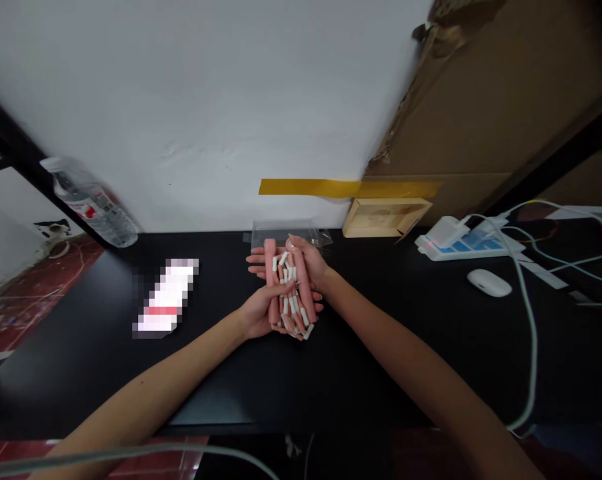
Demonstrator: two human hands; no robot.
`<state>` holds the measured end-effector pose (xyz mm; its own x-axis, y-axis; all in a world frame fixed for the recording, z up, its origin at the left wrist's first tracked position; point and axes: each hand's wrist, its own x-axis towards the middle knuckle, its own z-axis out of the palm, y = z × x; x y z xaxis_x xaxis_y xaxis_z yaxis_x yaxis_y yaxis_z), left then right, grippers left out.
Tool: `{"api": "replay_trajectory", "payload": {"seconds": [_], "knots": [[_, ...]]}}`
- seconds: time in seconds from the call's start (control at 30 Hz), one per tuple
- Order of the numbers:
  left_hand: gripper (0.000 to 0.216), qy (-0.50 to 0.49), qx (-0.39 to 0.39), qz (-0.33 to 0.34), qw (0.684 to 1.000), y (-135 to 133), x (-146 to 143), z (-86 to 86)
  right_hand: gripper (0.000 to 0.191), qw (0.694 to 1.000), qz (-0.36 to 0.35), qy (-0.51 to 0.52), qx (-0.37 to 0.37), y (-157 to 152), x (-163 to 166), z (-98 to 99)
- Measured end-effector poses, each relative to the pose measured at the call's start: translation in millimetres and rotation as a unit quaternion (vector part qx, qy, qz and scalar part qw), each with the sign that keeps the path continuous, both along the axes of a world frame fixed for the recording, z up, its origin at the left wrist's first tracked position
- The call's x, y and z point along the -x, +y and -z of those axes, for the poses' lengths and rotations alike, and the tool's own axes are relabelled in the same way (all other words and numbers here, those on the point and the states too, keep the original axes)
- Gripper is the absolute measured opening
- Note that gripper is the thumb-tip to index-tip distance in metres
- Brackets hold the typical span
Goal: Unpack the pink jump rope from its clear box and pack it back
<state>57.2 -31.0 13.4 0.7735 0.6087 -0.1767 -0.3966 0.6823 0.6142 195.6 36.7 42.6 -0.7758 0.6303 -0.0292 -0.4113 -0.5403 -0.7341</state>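
Observation:
A beaded jump rope (289, 307) is bunched up, its white and pink beads folded between two pink handles that stand side by side. My left hand (257, 313) grips it from the left, thumb lying across the beads and fingers passing behind. From the upper right, my right hand (313, 263) closes around the right-hand handle, with the thumb near its top and fingers showing past the left side. Behind the rope, a clear plastic package (281, 230) lies against the wall, partly covered by my hands.
The black table (221, 393) bears a blurred-out phone-like bright object (168, 297) and a plastic bottle (95, 207) at left. A shallow wooden box (385, 219) leans by the wall. Rightward are a power strip (465, 240), a white mouse-like case (489, 283) and looping cables (531, 333).

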Motion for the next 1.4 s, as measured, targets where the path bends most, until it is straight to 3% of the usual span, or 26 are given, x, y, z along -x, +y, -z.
{"api": "replay_trajectory", "payload": {"seconds": [0.27, 0.73, 1.07, 1.4], "knots": [[0.033, -0.068, 0.003, 0.021, 0.997, 1, -1, 0.0, 0.041, 0.999, 0.024, -0.022, -0.01, 0, -1, 0.7], [0.046, -0.071, 0.062, 0.021, 0.995, 5, 4, -2.4, 0.057, 0.997, 0.047, -0.035, 0.051, 4, 2, -1.1], [0.053, -0.104, 0.056, 0.002, 0.993, 4, 4, -4.1, 0.063, 0.998, 0.027, -0.008, 0.051, 10, 0, 6.7], [0.056, -0.115, 0.072, -0.004, 0.991, 3, 1, -10.3, 0.073, 0.998, 0.024, -0.023, 0.052, 8, -2, 1.2]]}}
